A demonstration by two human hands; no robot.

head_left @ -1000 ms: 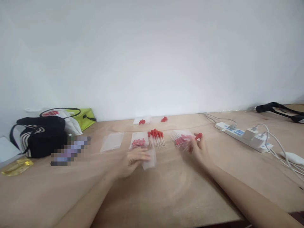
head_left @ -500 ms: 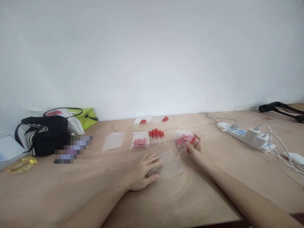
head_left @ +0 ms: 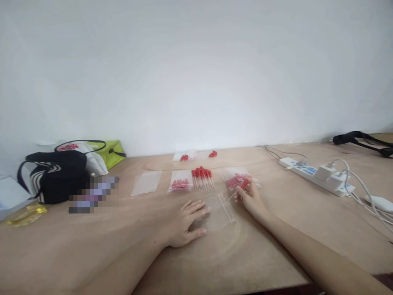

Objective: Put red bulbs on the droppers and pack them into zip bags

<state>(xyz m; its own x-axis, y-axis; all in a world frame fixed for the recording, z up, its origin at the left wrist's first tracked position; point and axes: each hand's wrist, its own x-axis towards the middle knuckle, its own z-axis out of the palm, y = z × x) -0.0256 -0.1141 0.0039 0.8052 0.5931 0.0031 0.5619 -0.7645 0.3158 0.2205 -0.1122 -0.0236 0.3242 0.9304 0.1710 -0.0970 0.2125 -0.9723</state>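
Observation:
My left hand (head_left: pixel 189 224) lies with its fingers spread over a clear zip bag (head_left: pixel 215 211), pressing it to the table. My right hand (head_left: pixel 250 197) is pinched on a thin stick-like piece with a red top (head_left: pixel 245 184), which looks like a dropper. Its pale stem points left and down to the zip-strip end of the bag; whether the tip is inside I cannot tell. Several like pieces (head_left: pixel 202 179) lie in a row beyond the bag. Just behind my right hand are filled bags (head_left: pixel 235 172) with red tops showing.
Left of the row sit more filled bags (head_left: pixel 181 178) and a stack of flat bags (head_left: pixel 147 182). Small red pieces (head_left: pixel 184 157) lie on bags at the back. A power strip (head_left: pixel 316 174) with cables stands right; a black bag (head_left: pixel 59 176) stands left.
My right hand has shifted slightly left and toward me with the red-topped dropper, bringing its stem closer to the bag's zip end. My left hand stays on the bag.

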